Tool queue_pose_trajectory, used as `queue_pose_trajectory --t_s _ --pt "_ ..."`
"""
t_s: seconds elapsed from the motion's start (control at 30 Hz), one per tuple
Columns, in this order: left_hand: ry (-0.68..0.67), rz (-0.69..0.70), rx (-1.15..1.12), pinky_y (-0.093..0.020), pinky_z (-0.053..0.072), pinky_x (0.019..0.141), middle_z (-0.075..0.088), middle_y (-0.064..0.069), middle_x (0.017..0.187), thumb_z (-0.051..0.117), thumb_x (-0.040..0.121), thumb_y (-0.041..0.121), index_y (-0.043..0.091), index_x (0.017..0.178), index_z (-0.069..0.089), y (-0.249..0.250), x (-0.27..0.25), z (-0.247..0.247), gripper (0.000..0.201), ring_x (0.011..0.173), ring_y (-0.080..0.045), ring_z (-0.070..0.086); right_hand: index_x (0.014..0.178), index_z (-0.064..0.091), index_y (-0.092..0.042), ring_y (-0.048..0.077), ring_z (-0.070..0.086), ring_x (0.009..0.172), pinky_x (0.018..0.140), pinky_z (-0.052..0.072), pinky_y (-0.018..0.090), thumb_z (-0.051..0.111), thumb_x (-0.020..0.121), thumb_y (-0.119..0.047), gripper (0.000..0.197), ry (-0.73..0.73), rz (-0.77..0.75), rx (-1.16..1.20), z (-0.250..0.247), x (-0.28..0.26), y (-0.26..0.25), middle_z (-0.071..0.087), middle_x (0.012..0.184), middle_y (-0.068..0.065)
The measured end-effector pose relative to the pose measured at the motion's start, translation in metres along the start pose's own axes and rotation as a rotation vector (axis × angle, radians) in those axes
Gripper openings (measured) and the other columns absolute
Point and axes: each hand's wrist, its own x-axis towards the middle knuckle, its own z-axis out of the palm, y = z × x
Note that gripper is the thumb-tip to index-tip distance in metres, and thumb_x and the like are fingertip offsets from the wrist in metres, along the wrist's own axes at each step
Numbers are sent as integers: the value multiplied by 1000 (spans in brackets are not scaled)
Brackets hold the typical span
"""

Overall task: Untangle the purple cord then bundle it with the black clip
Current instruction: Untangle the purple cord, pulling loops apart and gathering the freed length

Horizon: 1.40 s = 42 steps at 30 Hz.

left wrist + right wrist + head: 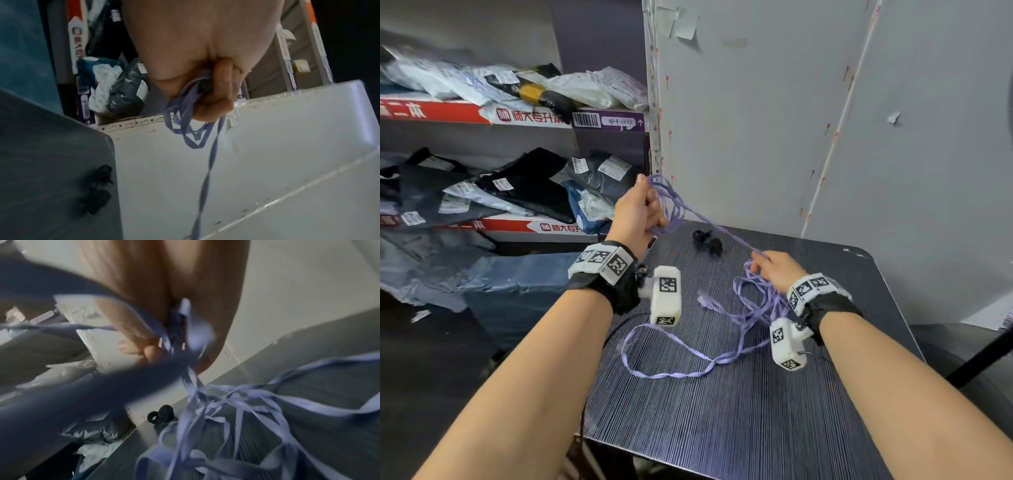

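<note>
The purple cord [751,310] is a flat lilac ribbon lying in loose tangles on the dark striped table [739,428]. My left hand [642,210] is raised over the table's far left corner and grips several gathered loops of the purple cord [186,120]. One strand runs taut from there down to my right hand [774,269], which pinches it just above the tangle; the pinch on the purple cord [236,395] shows blurred in the right wrist view. The black clip [708,241] lies on the table between the hands, near the far edge, also as black clip [98,188] and black clip [162,414].
Shelves [482,116] stacked with wrapped parcels stand to the left. A grey partition wall [808,120] rises just behind the table. A large blue-grey parcel [517,291] sits on the floor by the table's left edge. A loose cord loop [654,356] trails toward the table's near left.
</note>
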Motion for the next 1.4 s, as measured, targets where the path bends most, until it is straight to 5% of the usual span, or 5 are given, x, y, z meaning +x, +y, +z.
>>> queue_pose_trajectory --t_s 0.2,0.6,0.77,1.2,1.4 --pt "-4 14 89 -20 27 41 23 8 36 29 102 41 19 63 34 -13 0 1 45 32 -10 20 79 67 -17 23 60 85 80 44 32 34 98 -44 47 93 -12 -56 -1 13 -22 67 90 6" --pt "-126 32 143 -28 28 50 23 7 40 32 101 40 20 64 33 -15 -3 17 42 33 -10 20 109 55 2 28 65 79 72 59 31 45 98 -13 21 105 -9 690 -3 8 -58 61 86 10" --pt "-258 5 86 -21 35 43 22 7 41 29 102 41 18 65 32 -9 -16 30 43 34 -8 19 88 62 -19 20 61 67 73 51 36 38 99 -31 29 267 -141 245 2 16 -57 65 74 1" --pt "-237 3 151 -28 43 64 51 3 49 25 98 4 12 69 37 -12 -17 51 33 42 -9 49 137 41 -19 31 44 110 90 36 39 36 100 -16 38 -115 -424 -822 30 2 -64 47 118 13" --pt "-184 166 656 -38 54 73 56 -11 84 31 100 8 18 81 28 -41 -12 44 22 78 -24 60 110 68 -10 32 58 105 89 46 44 56 90 -10 23 24 -626 -320 30 -2 -59 66 113 12"
